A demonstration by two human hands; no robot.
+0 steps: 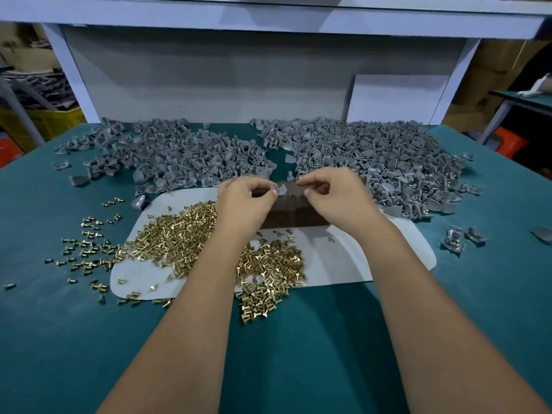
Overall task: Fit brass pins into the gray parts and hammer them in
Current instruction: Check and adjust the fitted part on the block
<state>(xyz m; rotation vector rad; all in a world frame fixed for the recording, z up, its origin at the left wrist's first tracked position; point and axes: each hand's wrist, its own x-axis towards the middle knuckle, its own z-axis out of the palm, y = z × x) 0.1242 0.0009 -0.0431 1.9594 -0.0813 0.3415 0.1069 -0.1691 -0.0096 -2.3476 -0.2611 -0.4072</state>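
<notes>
My left hand [243,201] pinches a small gray part [276,190] over a dark brown block [294,215] on a white mat [358,258]. My right hand [334,195] hovers just right of it with fingers curled; what its fingertips pinch is too small to tell. A brass pin [289,196] stands on the block between the hands. Loose brass pins [176,237] lie heaped on the mat and spill onto the green table. Gray parts sit in two big piles, one at the far left [179,153] and one at the far right [388,159].
The green table [298,354] runs to a white back panel [239,79] under a shelf. A few gray parts [460,237] lie apart at the right. A yellow crate [44,121] and cardboard boxes stand beyond the table's sides.
</notes>
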